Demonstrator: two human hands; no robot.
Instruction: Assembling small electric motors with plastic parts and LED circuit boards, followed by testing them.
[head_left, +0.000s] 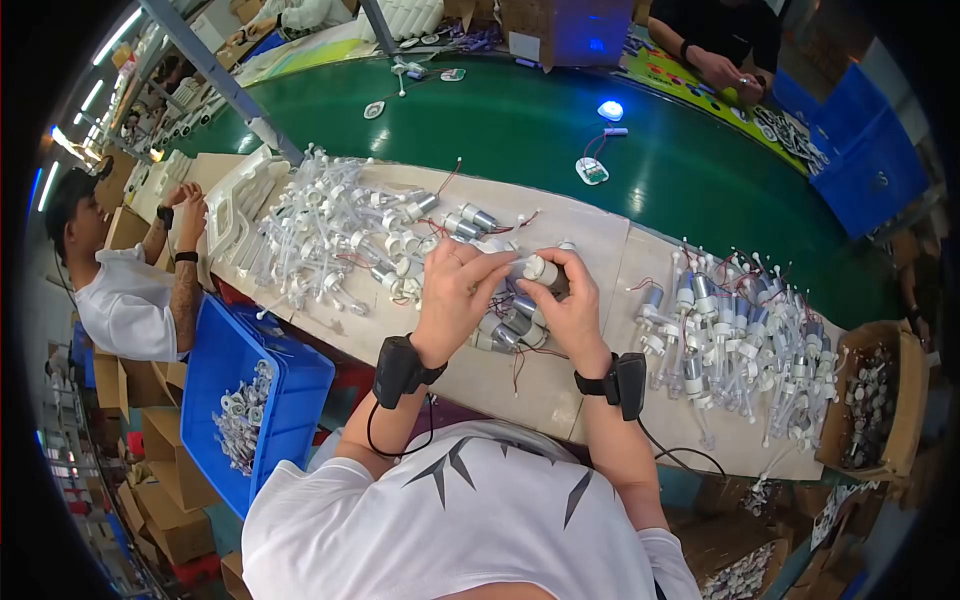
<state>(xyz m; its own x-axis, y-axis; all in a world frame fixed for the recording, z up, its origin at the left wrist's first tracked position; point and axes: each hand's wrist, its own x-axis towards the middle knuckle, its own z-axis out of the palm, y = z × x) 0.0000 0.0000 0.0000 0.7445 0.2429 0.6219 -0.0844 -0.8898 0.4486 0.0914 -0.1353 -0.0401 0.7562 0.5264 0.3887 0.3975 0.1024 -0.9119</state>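
My right hand point(572, 312) is closed round a small cylindrical motor with a white cap point(541, 270), tilted toward my left hand. With fingertips pinched together, my left hand point(455, 298) holds a clear plastic piece point(516, 268) against or close beside that cap; the fingers partly hide it. Below and between my hands lie several silver motors point(522, 322) with thin red wires. More silver motors point(478, 217) rest just beyond my left hand. To the left spreads a heap of clear plastic tubes with white caps point(315, 225).
On the right stands a pile of motors fitted with white caps and tubes point(735, 330), beside a cardboard box point(905, 410). A blue bin point(310, 375) sits lower left. Beyond the table runs a green conveyor point(450, 125) carrying a lit blue lamp point(610, 110). Co-workers sit left and across.
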